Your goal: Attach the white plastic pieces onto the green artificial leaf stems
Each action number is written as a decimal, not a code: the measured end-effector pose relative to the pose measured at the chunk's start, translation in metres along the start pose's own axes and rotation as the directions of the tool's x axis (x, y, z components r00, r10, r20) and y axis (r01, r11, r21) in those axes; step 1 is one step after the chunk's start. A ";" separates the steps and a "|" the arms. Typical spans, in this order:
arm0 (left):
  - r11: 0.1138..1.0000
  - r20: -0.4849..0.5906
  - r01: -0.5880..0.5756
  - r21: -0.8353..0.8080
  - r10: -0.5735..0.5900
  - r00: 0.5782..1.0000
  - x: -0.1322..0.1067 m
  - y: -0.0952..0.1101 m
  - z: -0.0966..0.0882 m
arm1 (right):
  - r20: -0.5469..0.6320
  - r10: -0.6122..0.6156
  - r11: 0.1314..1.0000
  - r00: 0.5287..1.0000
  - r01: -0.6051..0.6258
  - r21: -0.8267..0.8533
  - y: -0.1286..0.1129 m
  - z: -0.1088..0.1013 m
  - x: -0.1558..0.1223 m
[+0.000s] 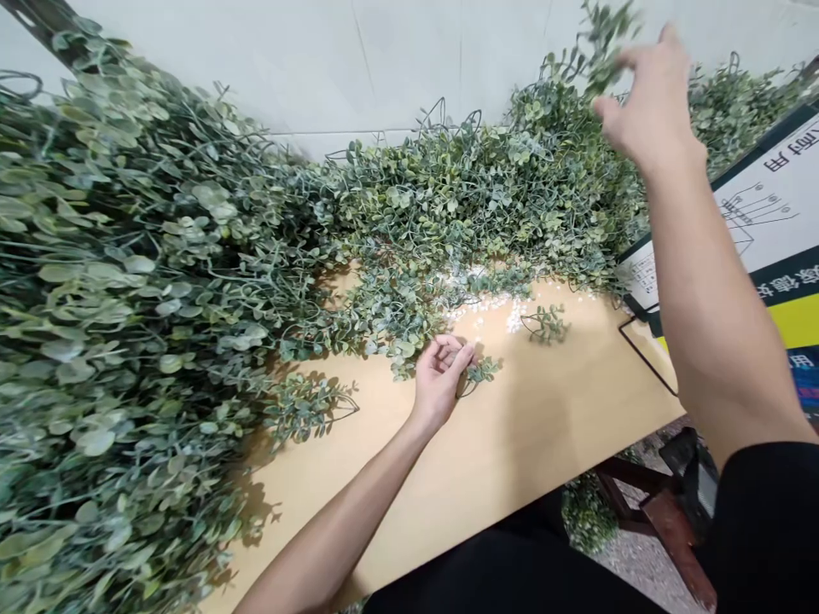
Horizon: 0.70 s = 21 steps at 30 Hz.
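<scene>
Over the tabletop (461,460), as the head view has it, the left hand (443,367) rests with its fingers curled and the thumb drawn in almost to the forefinger. Just beside that thumb lies a small sprig (485,370) on the wood; the hand's own fingers hide the contact, so I cannot tell whether its stem is pinched. The right hand (649,98) is raised over the back heap (448,183), thumb and forefinger spread well apart, with a blurred sprig (605,43) by the fingertips and no fist closed around it.

These sprigs look like moulded plastic greenery. I judge them very light, springy in the stem and soft in the leaf, not brittle, hardly slippery, but apt to snag on their neighbours. The bare stem end seems the best hold, as on the left-hand loose sprig (307,405), whose stalk points away from the pile; gripping by the leaves could bend or strip them.

Counted: 2 hands; 4 separate sprigs, including the right-hand loose sprig (547,324) near the white bits (515,317); 2 heaps running together, the back heap and the side heap (128,324); 1 printed panel (768,196) at the right; and 1 clump of foliage (587,512) below the table edge. The white bits and the piled stems are too many to count.
</scene>
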<state>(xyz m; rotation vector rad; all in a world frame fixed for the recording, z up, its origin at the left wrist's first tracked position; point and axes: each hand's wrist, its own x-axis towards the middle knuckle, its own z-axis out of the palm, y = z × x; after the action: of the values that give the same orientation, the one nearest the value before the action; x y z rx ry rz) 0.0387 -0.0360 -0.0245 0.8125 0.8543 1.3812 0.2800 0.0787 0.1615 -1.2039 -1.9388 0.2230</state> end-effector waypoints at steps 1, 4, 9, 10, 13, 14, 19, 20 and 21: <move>1.000 -0.005 -0.009 0.005 0.009 1.000 0.000 -0.001 0.000 | 0.030 0.000 1.000 1.000 0.000 0.014 -0.005 0.006 -0.004; 1.000 -0.027 -0.008 -0.025 0.007 1.000 0.000 -0.001 0.000 | 0.127 -0.007 0.998 0.992 0.000 0.060 -0.017 0.021 -0.005; 0.998 -0.023 0.011 -0.055 -0.012 1.000 0.000 0.002 0.001 | 0.444 -0.088 0.990 0.892 0.030 0.136 -0.027 0.052 -0.030; 0.998 -0.035 0.015 -0.057 -0.017 0.999 0.000 0.002 0.001 | 0.502 -0.094 0.990 0.860 0.025 0.141 -0.026 0.062 -0.042; 0.998 -0.065 0.023 -0.060 -0.027 0.998 0.000 0.002 0.002 | 0.525 -0.068 0.993 0.849 0.005 0.122 -0.016 0.092 -0.082; 0.998 -0.069 0.021 -0.061 -0.025 0.997 0.000 0.002 0.002 | 0.502 -0.038 0.996 0.864 -0.009 0.090 -0.011 0.101 -0.093; 0.998 -0.089 0.010 -0.062 -0.015 0.996 0.000 0.003 0.004 | 0.297 0.021 0.999 0.955 -0.011 -0.037 0.012 0.121 -0.119; 0.998 -0.088 0.011 -0.063 -0.017 0.996 -0.001 0.004 0.004 | 0.278 0.018 0.999 0.960 -0.004 -0.051 0.014 0.123 -0.120; 0.998 -0.086 0.012 -0.065 -0.018 0.996 -0.001 0.004 0.004 | 0.272 0.015 0.998 0.962 0.003 -0.066 0.016 0.125 -0.120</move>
<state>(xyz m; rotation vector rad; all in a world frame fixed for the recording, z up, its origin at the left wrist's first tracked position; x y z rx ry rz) 0.0404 -0.0366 -0.0188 0.6999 0.8762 1.4320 0.2253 0.0222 0.0062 -1.2764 -2.1941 0.3462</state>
